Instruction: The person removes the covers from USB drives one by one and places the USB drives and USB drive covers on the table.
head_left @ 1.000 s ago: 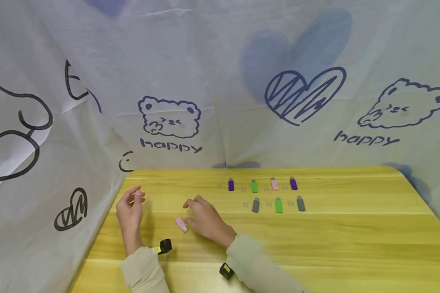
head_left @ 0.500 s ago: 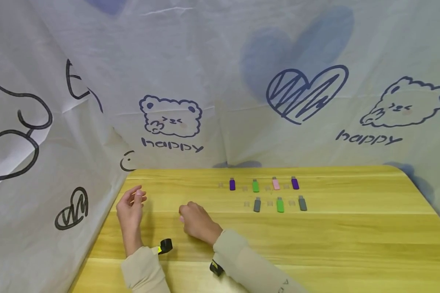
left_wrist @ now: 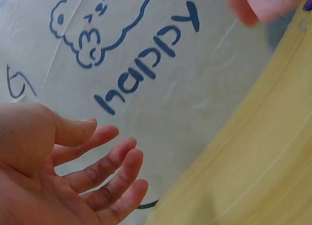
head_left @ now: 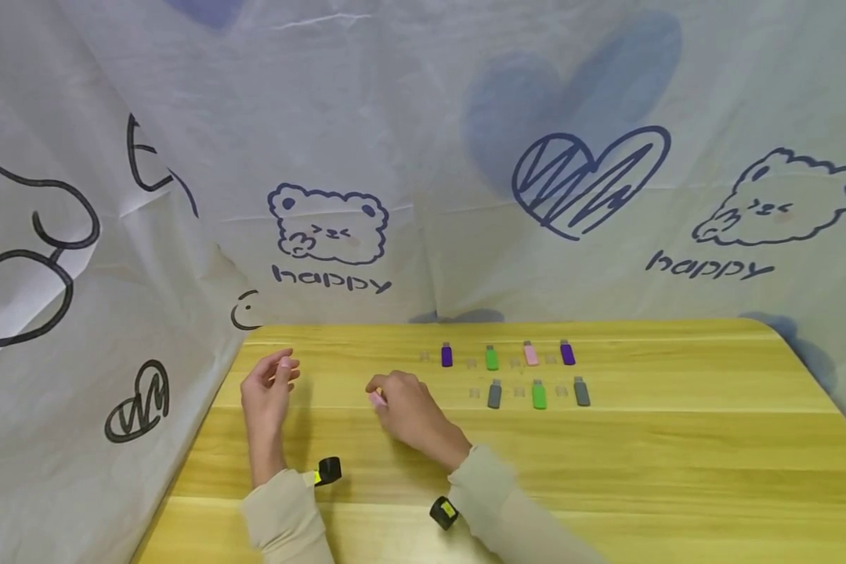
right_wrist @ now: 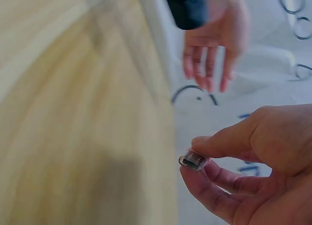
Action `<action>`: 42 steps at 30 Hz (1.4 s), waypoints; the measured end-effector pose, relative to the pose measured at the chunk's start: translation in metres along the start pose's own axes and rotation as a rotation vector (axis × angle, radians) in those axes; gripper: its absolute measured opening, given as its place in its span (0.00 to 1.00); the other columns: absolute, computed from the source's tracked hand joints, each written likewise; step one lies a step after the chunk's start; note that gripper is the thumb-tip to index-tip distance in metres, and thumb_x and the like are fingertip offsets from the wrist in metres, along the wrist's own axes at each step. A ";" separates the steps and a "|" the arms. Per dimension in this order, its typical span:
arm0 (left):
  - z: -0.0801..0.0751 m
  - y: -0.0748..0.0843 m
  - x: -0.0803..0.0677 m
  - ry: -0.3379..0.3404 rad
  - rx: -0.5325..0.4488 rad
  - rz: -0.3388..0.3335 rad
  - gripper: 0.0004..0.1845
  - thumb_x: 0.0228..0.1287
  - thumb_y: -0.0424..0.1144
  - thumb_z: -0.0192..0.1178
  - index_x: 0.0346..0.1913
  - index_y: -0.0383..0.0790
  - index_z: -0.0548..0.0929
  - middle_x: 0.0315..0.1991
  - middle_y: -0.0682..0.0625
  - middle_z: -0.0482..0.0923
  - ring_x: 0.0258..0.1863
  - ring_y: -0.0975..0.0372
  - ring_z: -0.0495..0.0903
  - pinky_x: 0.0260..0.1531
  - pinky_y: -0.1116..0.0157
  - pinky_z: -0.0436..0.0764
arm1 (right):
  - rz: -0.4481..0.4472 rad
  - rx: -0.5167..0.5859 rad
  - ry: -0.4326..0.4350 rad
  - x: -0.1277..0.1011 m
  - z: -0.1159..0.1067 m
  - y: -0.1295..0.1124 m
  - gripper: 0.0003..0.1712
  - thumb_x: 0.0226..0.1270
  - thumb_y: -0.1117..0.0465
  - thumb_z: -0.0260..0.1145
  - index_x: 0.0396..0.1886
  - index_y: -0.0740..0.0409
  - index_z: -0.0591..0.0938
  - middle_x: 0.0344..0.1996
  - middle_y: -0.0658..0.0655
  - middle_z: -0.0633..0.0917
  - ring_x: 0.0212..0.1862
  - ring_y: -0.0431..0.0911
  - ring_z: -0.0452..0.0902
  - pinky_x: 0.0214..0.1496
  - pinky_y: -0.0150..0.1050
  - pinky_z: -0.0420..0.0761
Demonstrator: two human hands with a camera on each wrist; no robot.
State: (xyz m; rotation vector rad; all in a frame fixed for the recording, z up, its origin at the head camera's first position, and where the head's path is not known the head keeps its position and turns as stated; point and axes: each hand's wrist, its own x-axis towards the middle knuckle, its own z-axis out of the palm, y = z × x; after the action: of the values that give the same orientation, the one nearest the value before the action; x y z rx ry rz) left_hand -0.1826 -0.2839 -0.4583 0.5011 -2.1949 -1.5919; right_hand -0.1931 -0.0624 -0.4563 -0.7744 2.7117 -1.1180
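My right hand (head_left: pixel 412 411) pinches a pink USB stick (head_left: pixel 377 399) between thumb and fingers, above the table left of the rows. In the right wrist view its metal plug (right_wrist: pixel 193 160) pokes out between thumb and forefinger, with something clear around it; most of the body is hidden in the hand. My left hand (head_left: pixel 266 392) hovers near the table's left side, holding nothing. In the left wrist view the fingers (left_wrist: pixel 117 169) are loosely bent and apart.
Two rows of USB sticks lie at the back: purple (head_left: pixel 446 355), green (head_left: pixel 492 358), pink (head_left: pixel 531 353) and others, with grey (head_left: pixel 495 394) in the nearer row. Small clear caps (head_left: pixel 475 393) lie beside them. A printed cloth (head_left: pixel 423 258) hangs behind the table (head_left: pixel 641 470).
The pink USB stick lay on the table; my right hand has picked it up and then moved away and to the right. My left hand has shifted slightly right.
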 end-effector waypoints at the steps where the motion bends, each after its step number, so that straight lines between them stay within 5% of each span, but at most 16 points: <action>1: 0.002 0.002 0.000 -0.014 -0.004 0.006 0.18 0.81 0.40 0.53 0.62 0.33 0.81 0.53 0.34 0.83 0.39 0.71 0.84 0.42 0.76 0.81 | 0.002 0.009 0.016 -0.002 -0.006 0.001 0.13 0.75 0.66 0.66 0.55 0.61 0.86 0.42 0.55 0.86 0.38 0.42 0.79 0.40 0.33 0.82; 4: 0.012 0.008 0.000 -0.061 -0.018 0.029 0.17 0.81 0.40 0.54 0.62 0.32 0.81 0.54 0.33 0.83 0.40 0.69 0.84 0.43 0.74 0.82 | 0.019 0.035 0.068 -0.009 -0.024 0.006 0.12 0.73 0.67 0.67 0.54 0.62 0.86 0.37 0.54 0.85 0.33 0.42 0.77 0.35 0.33 0.80; 12: 0.052 0.027 -0.007 -0.213 -0.054 0.120 0.16 0.80 0.36 0.55 0.60 0.31 0.82 0.51 0.33 0.83 0.50 0.45 0.83 0.49 0.62 0.83 | 0.026 0.140 0.248 -0.033 -0.064 0.030 0.12 0.68 0.69 0.70 0.49 0.59 0.84 0.33 0.51 0.83 0.34 0.43 0.80 0.36 0.37 0.83; 20: 0.087 0.043 -0.021 -0.344 -0.063 0.201 0.13 0.78 0.33 0.56 0.56 0.31 0.84 0.47 0.34 0.85 0.46 0.44 0.85 0.49 0.52 0.84 | 0.011 0.234 0.377 -0.056 -0.092 0.055 0.12 0.69 0.68 0.70 0.51 0.59 0.87 0.40 0.56 0.87 0.41 0.51 0.86 0.46 0.47 0.87; 24: 0.102 0.050 -0.030 -0.397 -0.074 0.237 0.12 0.78 0.32 0.57 0.55 0.31 0.85 0.46 0.35 0.86 0.45 0.45 0.85 0.49 0.51 0.85 | 0.046 0.285 0.420 -0.064 -0.103 0.065 0.13 0.67 0.69 0.72 0.50 0.60 0.87 0.43 0.59 0.88 0.41 0.53 0.87 0.44 0.43 0.88; 29: 0.117 0.057 -0.039 -0.461 -0.091 0.279 0.11 0.76 0.31 0.58 0.54 0.29 0.85 0.45 0.37 0.86 0.43 0.46 0.86 0.47 0.56 0.86 | 0.101 0.435 0.445 -0.070 -0.113 0.073 0.11 0.66 0.71 0.72 0.47 0.65 0.85 0.45 0.64 0.87 0.42 0.55 0.88 0.40 0.34 0.87; 34: 0.130 0.063 -0.048 -0.536 -0.103 0.288 0.11 0.75 0.30 0.59 0.53 0.29 0.85 0.46 0.37 0.86 0.43 0.48 0.86 0.46 0.55 0.86 | 0.109 0.578 0.420 -0.070 -0.115 0.076 0.11 0.68 0.71 0.71 0.46 0.71 0.81 0.45 0.66 0.84 0.44 0.57 0.88 0.44 0.41 0.88; 42: 0.146 0.067 -0.060 -0.666 -0.134 0.274 0.10 0.74 0.30 0.62 0.52 0.31 0.86 0.45 0.40 0.87 0.43 0.45 0.86 0.47 0.62 0.86 | 0.098 0.648 0.427 -0.071 -0.115 0.082 0.10 0.67 0.70 0.72 0.43 0.69 0.81 0.44 0.67 0.83 0.43 0.56 0.89 0.44 0.43 0.89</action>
State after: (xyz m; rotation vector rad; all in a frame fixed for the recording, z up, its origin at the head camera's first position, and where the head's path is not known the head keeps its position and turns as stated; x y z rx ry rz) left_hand -0.2080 -0.1152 -0.4414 -0.4214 -2.4280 -1.9111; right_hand -0.1990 0.0943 -0.4356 -0.3200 2.3573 -2.1653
